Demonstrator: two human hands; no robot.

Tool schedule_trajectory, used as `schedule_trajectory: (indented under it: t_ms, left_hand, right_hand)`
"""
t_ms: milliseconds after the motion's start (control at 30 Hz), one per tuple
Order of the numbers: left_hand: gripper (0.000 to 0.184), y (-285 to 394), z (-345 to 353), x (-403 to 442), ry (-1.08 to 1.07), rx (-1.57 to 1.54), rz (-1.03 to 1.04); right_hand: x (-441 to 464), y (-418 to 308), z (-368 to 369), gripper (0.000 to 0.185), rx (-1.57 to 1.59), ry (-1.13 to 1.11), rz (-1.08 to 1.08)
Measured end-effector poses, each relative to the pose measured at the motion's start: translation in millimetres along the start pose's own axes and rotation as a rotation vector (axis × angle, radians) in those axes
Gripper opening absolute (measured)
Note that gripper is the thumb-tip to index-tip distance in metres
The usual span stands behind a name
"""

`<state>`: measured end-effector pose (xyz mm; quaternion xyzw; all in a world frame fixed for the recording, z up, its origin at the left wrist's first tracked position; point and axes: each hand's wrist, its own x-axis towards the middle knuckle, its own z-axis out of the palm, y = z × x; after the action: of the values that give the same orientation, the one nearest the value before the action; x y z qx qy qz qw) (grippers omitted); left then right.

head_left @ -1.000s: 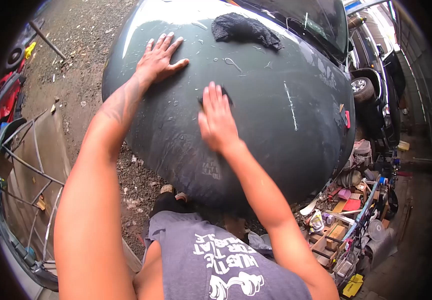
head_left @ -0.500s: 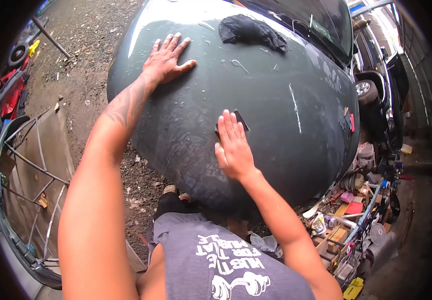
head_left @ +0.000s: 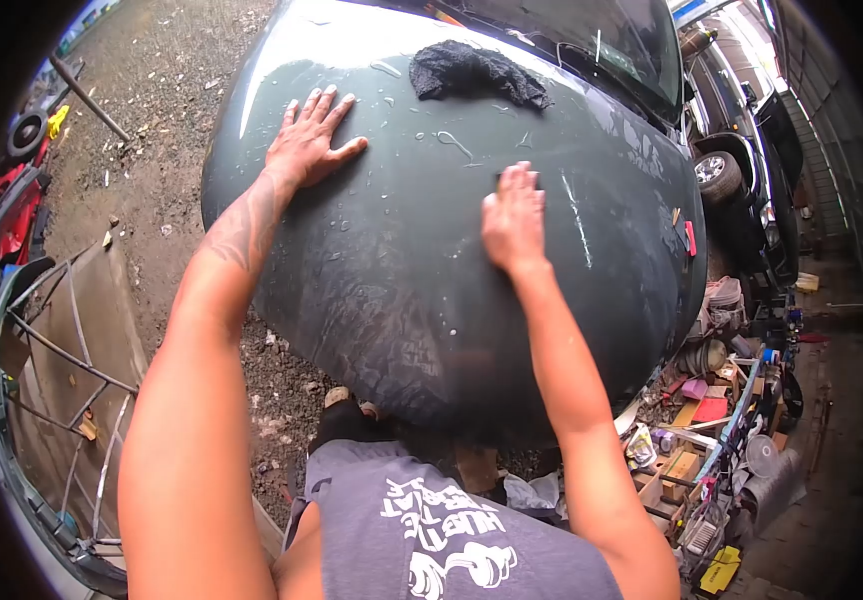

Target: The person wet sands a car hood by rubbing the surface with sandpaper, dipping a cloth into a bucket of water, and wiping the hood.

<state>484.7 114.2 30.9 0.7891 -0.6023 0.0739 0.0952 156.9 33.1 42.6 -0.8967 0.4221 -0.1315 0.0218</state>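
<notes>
A wet, dark green car hood [head_left: 402, 240] spreads out in front of me, with water drops and streaks on it. My left hand [head_left: 309, 145] lies flat on its left part, fingers spread, holding nothing. Near the hood's middle, my right hand [head_left: 516, 220] presses down with its fingers close together over a small black sheet that looks like sandpaper [head_left: 500, 182]. Only a dark edge of that sheet shows beside the fingers. A crumpled black cloth [head_left: 477, 74] rests farther up the hood, beyond both hands.
A small red block [head_left: 690, 238] sits at the hood's right edge. Boxes and scrap [head_left: 687, 465] are piled at the lower right. Another car's wheel [head_left: 718, 176] stands behind. To the left are a metal frame [head_left: 77, 350] and gravel ground [head_left: 167, 130].
My right hand has slid up and to the right across the hood, and the black sheet is now mostly hidden under it. My left hand stays spread on the hood; the view has shifted slightly.
</notes>
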Motion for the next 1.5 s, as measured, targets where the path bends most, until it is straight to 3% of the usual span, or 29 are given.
schedule_trajectory:
  t_ms: [33, 67, 167, 200, 233, 300, 367, 433, 500, 567, 600, 633, 700, 733, 800, 833, 900, 967, 1033, 1100, 1133, 1167, 1200, 1233, 1300, 1433, 1500]
  left_hand:
    - [0.085, 1.9, -1.4, 0.8, -0.013, 0.009, 0.005]
    - [0.085, 3.4, -2.9, -0.8, -0.012, 0.015, 0.027]
    - [0.083, 3.3, -4.4, 1.9, -0.013, -0.027, 0.020]
    - [0.083, 1.8, -2.2, 1.8, -0.016, -0.023, 0.016]
    - [0.082, 0.7, -0.2, 2.3, -0.023, -0.016, 0.016]
    - [0.081, 1.4, 2.8, 3.7, -0.020, -0.011, 0.030]
    - [0.081, 0.9, 0.0, 3.2, -0.028, 0.014, 0.019]
    - [0.081, 1.1, -1.6, 2.7, -0.027, 0.009, 0.025]
    - [0.078, 4.1, -4.4, 2.2, -0.034, 0.030, 0.019]
    - [0.078, 5.9, -6.4, 1.8, -0.039, 0.028, 0.018]
    - [0.078, 5.1, -5.5, 1.7, -0.042, 0.040, 0.013]
    - [0.078, 4.9, -5.2, 3.0, -0.047, 0.054, 0.015]
    - [0.078, 6.6, -5.8, 3.3, -0.044, 0.047, 0.021]
    - [0.079, 6.2, -6.1, 3.5, -0.052, 0.034, 0.018]
    - [0.081, 5.0, -8.8, 2.5, -0.063, 0.009, 0.011]
    - [0.081, 3.9, -9.8, 2.6, -0.054, 0.011, 0.010]
    - [0.077, 6.0, -10.3, 2.1, -0.057, 0.026, 0.019]
    - [0.078, 7.6, -11.7, 3.5, -0.046, 0.017, 0.018]
    - [0.077, 7.7, -12.7, 1.6, -0.051, 0.035, 0.022]
    - [0.078, 7.8, -9.9, 4.6, -0.047, 0.027, 0.045]
    - [0.079, 7.0, -6.4, 4.8, -0.044, 0.026, 0.045]
    - [0.079, 3.9, -5.5, 4.3, -0.037, 0.027, 0.038]
    - [0.079, 5.4, -10.3, 4.5, -0.062, 0.026, 0.031]
    - [0.078, 9.0, -16.3, 2.7, -0.087, 0.028, 0.022]
    - [0.079, 8.4, -16.6, 2.3, -0.090, 0.010, 0.028]
    - [0.079, 7.7, -13.4, -0.2, -0.083, 0.023, 0.022]
    - [0.081, 7.2, -12.5, 4.0, -0.095, 0.033, 0.019]
  right_hand:
    - [15.6, 11.5, -2.2, 0.064, 0.061, -0.006, 0.167]
    - [21.7, 5.5, 11.5, 0.063, -0.066, 0.021, 0.146]
    - [-17.4, -89.5, 17.6, 0.064, -0.244, -0.102, -0.237]
    - [-38.7, -107.7, 24.4, 0.065, 0.144, -0.086, -0.321]
    - [-42.6, -105.2, 16.5, 0.065, 0.283, -0.167, -0.312]
    - [-20.0, -40.0, 17.7, 0.067, -0.027, 0.000, -0.285]
    - [24.7, 83.5, 45.1, 0.064, -0.358, 0.033, -0.073]
    - [43.4, 106.7, 1.4, 0.063, 0.083, 0.045, 0.350]
    - [44.7, 65.6, 21.3, 0.063, -0.495, -0.155, 0.141]
    - [9.6, -32.6, 20.5, 0.063, -0.334, -0.053, -0.116]
    - [-13.2, -65.3, 19.7, 0.063, -0.041, -0.064, -0.184]
    - [-26.4, -80.9, 18.9, 0.062, 0.255, -0.070, -0.244]
    - [-10.3, -32.3, 13.4, 0.063, 0.130, -0.063, -0.274]
    - [5.3, 9.0, 10.1, 0.067, -0.001, 0.017, -0.139]
    - [40.2, 106.3, -3.6, 0.068, 0.051, 0.028, 0.270]
    - [53.0, 149.1, 19.5, 0.063, 0.074, 0.234, 0.420]
    - [62.9, 98.8, 21.3, 0.066, -0.259, -0.060, 0.450]
    - [41.1, 2.3, 21.3, 0.065, -0.346, -0.061, 0.208]
    - [7.1, -33.6, 28.0, 0.064, 0.110, 0.074, -0.024]
    - [13.2, 12.6, 14.2, 0.064, 0.083, -0.026, -0.095]
    - [22.7, 59.8, 18.7, 0.064, -0.126, 0.040, 0.001]
    - [37.3, 130.7, 32.5, 0.064, -0.441, -0.033, 0.091]
    - [39.4, 166.2, 2.5, 0.066, -0.067, 0.016, 0.413]
    - [41.7, 192.2, -7.7, 0.070, 0.025, 0.045, 0.528]
    - [53.4, 163.4, -0.7, 0.070, -0.114, -0.040, 0.536]
    - [18.7, -26.1, 38.5, 0.067, -0.294, -0.024, -0.004]
    - [10.2, 10.5, 8.1, 0.066, 0.170, -0.068, -0.143]
